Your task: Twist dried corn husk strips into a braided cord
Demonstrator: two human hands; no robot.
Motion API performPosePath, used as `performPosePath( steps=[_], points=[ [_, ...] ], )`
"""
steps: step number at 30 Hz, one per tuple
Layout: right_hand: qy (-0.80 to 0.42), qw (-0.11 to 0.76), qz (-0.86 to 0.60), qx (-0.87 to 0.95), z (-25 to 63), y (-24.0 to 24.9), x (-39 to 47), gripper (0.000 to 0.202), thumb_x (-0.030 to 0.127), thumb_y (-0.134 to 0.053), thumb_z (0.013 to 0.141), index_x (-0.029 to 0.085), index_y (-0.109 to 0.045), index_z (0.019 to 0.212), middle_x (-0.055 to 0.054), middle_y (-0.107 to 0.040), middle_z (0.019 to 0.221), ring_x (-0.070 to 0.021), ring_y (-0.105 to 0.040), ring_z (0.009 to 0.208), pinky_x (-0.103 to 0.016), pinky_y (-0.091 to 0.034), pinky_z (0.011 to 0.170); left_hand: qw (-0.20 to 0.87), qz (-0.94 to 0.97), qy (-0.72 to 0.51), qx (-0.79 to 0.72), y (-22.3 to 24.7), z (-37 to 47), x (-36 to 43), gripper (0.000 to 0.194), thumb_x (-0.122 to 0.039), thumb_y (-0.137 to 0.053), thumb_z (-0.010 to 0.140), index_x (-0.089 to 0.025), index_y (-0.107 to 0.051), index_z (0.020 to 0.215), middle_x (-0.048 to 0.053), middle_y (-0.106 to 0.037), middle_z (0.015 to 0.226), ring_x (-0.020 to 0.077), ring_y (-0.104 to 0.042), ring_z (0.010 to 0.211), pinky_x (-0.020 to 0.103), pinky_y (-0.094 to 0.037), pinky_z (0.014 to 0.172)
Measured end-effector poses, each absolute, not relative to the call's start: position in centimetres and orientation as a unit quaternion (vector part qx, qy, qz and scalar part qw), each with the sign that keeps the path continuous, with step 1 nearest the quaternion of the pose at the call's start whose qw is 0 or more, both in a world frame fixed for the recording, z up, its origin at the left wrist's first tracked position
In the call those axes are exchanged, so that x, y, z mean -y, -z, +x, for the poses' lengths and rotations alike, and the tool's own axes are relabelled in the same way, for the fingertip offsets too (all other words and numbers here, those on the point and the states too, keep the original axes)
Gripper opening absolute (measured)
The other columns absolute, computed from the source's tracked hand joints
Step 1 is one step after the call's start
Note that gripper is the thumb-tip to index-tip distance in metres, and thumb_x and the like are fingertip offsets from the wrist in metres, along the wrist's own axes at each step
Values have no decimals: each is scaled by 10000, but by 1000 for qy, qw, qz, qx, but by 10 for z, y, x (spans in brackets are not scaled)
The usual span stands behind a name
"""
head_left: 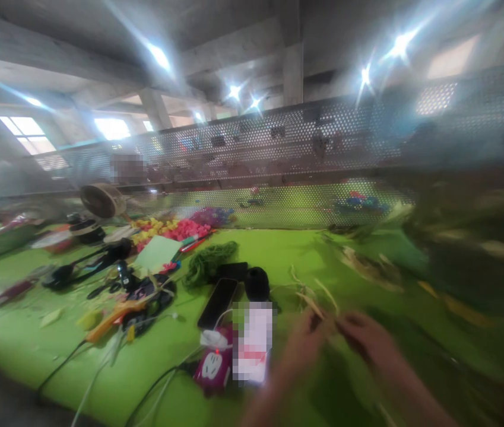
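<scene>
In the head view, my left hand (307, 338) and my right hand (365, 335) come up close together over the green table, right of the middle. The fingers of both are pinched on thin, pale straw-coloured strips (309, 296), whose loose ends stick up and away from me. Motion blurs the fingertips, and the strips' lower parts are hidden between them. Left of my left hand lies a phone with a lit screen (254, 332), its picture masked. A black round object (257, 283) sits just beyond it.
A dark phone (218, 302), a purple power socket (212, 370) with cords, and green yarn (209, 261) lie left of centre. Farther left is an orange-handled glue gun (116, 319). A perforated metal panel (269, 204) stands behind. Dry husk-like material (371, 267) lies right.
</scene>
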State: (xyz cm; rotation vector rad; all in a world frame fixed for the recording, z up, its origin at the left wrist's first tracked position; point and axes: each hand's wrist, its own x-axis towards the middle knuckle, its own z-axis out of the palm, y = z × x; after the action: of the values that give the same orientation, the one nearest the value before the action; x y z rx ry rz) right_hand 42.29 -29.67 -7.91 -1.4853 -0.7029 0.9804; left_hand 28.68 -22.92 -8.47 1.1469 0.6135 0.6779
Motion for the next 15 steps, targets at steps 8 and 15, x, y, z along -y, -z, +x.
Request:
performPosePath(
  steps=[8,15],
  points=[
    [-358,613,-655,259,420,70,301,243,474,-662,663,237,-623,696,-15,-665,683,-204,-607,668,-321,-464,627,756,483,-321,-301,103,293,225,402,-537,-706,761,-170,-587,875,-46,-473,642,71,-367,543,224,-268,542],
    [-347,506,-681,400,413,72,302,295,517,-602,787,228,-650,820,-13,-687,746,-186,-609,671,-280,-462,604,780,429,-341,-302,100,290,225,415,-544,-712,752,-180,-609,923,-27,-521,667,88,-441,573,220,-340,579]
  ],
)
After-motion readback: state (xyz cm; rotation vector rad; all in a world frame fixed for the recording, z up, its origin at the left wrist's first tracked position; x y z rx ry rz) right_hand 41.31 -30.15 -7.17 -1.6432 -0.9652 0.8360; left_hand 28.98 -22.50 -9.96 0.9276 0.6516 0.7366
